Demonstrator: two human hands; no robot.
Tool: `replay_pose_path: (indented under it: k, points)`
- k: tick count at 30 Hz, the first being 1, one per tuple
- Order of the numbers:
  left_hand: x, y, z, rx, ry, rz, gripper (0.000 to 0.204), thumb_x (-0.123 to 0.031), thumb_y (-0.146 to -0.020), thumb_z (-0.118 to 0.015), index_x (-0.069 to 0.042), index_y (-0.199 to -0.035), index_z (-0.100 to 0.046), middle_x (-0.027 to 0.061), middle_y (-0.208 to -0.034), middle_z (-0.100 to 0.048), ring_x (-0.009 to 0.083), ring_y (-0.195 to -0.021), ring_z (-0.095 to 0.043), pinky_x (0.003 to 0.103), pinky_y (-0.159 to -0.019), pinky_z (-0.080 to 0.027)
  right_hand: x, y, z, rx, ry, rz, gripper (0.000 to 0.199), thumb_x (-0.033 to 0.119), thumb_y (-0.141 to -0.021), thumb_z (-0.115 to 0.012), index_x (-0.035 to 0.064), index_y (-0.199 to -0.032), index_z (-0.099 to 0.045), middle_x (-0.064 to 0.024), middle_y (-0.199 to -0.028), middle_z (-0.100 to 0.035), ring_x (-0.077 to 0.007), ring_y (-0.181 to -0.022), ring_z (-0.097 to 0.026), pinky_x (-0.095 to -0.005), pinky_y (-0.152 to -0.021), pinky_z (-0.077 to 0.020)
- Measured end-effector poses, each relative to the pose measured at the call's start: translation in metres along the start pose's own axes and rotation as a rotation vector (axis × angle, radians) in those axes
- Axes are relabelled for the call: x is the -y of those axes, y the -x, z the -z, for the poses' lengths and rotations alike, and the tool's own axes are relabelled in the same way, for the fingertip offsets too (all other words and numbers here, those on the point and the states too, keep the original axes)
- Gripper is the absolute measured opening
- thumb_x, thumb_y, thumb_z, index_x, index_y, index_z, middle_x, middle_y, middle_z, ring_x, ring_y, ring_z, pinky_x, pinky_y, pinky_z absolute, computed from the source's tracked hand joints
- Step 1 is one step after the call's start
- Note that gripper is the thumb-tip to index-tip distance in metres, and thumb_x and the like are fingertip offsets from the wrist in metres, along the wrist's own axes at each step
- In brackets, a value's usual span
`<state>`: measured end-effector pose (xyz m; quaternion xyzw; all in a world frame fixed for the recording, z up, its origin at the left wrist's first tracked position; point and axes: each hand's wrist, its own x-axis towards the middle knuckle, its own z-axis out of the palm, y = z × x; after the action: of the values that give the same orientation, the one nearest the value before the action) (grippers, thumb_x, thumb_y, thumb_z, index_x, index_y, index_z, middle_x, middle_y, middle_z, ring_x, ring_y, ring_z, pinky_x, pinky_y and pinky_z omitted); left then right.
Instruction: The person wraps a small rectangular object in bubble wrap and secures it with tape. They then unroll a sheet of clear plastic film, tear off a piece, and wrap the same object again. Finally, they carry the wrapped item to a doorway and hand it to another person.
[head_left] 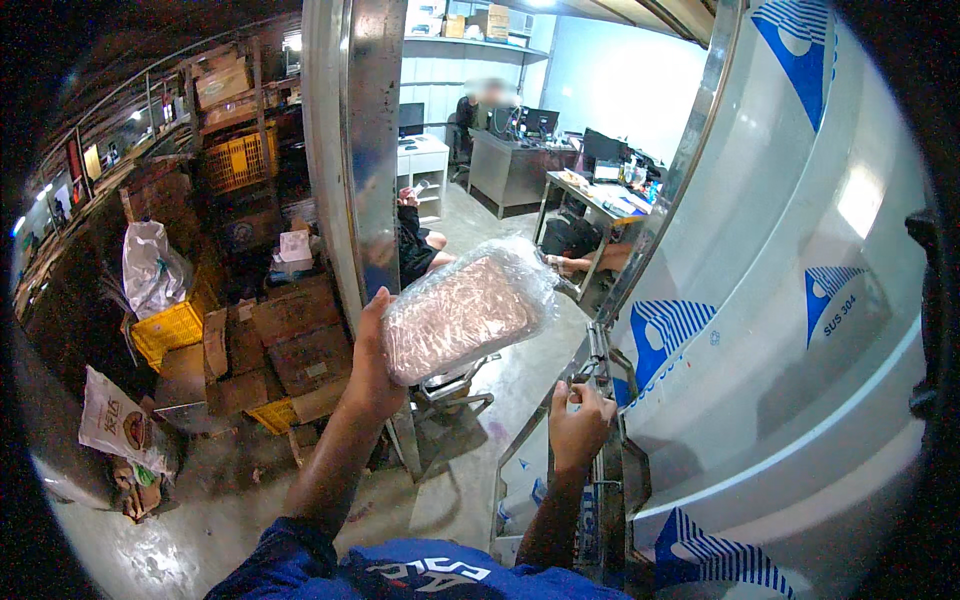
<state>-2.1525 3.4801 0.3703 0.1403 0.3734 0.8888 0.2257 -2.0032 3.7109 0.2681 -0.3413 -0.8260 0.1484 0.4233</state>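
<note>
My left hand (372, 372) grips a flat, rounded rectangular package (462, 312) from its left end. Clear crinkled plastic wraps its brownish-pink contents, and I cannot make out what they are. The package is held up in front of the open doorway. Lower and to the right, my right hand (580, 425) is closed with curled fingers at a metal latch (596, 350) on the door's edge. The metal door (760, 400) stands open to my right, covered in whitish film with blue printed marks.
A steel door post (372, 150) rises left of centre. Cardboard boxes (300, 340), a yellow crate (175, 325) and a white sack (128, 425) crowd the left. Through the doorway are desks (510, 175), monitors, a seated person at the back, and other people's limbs nearer.
</note>
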Motion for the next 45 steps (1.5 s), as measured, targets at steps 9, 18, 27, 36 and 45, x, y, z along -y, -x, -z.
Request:
replay_pose_path:
  k: [9, 18, 27, 36, 45]
  points:
    - [-0.003, 0.008, 0.001, -0.020, 0.001, -0.063, 0.067, -0.060, -0.100, -0.044, -0.003, -0.132, -0.057, 0.0143, -0.125, -0.067, 0.0286, -0.110, -0.067, 0.043, -0.098, -0.054, 0.006, 0.000, 0.004, -0.008, 0.019, 0.045, 0.026, 0.031, -0.084, -0.076, 0.0060, -0.085, -0.070, -0.0106, -0.087, -0.070, -0.0344, -0.094, -0.057, -0.0455, -0.084, -0.0470]
    - [-0.005, 0.021, -0.002, -0.057, 0.074, -0.058, 0.062, -0.056, -0.100, -0.049, -0.001, -0.129, -0.055, 0.0152, -0.118, -0.067, 0.0257, -0.106, -0.069, 0.039, -0.095, -0.054, 0.009, 0.003, 0.008, 0.048, 0.055, 0.052, 0.027, 0.033, -0.086, -0.074, 0.0057, -0.089, -0.072, -0.0097, -0.087, -0.071, -0.0337, -0.097, -0.058, -0.0453, -0.086, -0.0486]
    - [-0.045, 0.020, -0.029, -0.282, -0.258, -0.951, 0.069, -0.038, -0.089, -0.072, -0.001, -0.139, -0.042, 0.0157, -0.131, -0.055, 0.0270, -0.116, -0.060, 0.041, -0.097, -0.053, 0.000, -0.002, 0.007, 0.081, 0.018, 0.010, 0.033, 0.039, -0.089, -0.070, 0.0065, -0.090, -0.074, -0.0099, -0.088, -0.073, -0.0355, -0.098, -0.060, -0.0468, -0.090, -0.0468]
    - [-0.151, -0.008, -0.063, -0.116, -0.893, -1.945, 0.075, -0.035, -0.078, -0.083, 0.002, -0.133, -0.046, 0.0176, -0.123, -0.055, 0.0272, -0.113, -0.056, 0.040, -0.098, -0.046, -0.002, -0.001, -0.007, 0.037, 0.011, 0.067, 0.037, 0.042, -0.087, -0.070, 0.0050, -0.090, -0.073, -0.0110, -0.086, -0.072, -0.0353, -0.092, -0.060, -0.0465, -0.087, -0.0481]
    - [-0.154, 0.009, -0.076, -0.112, -0.817, -2.109, 0.079, -0.040, -0.079, -0.080, 0.004, -0.134, -0.044, 0.0168, -0.121, -0.055, 0.0257, -0.110, -0.055, 0.039, -0.096, -0.046, 0.004, -0.003, 0.002, 0.075, 0.082, 0.027, 0.040, 0.045, -0.086, -0.069, 0.0063, -0.093, -0.076, -0.0093, -0.084, -0.072, -0.0342, -0.096, -0.059, -0.0468, -0.088, -0.0501]
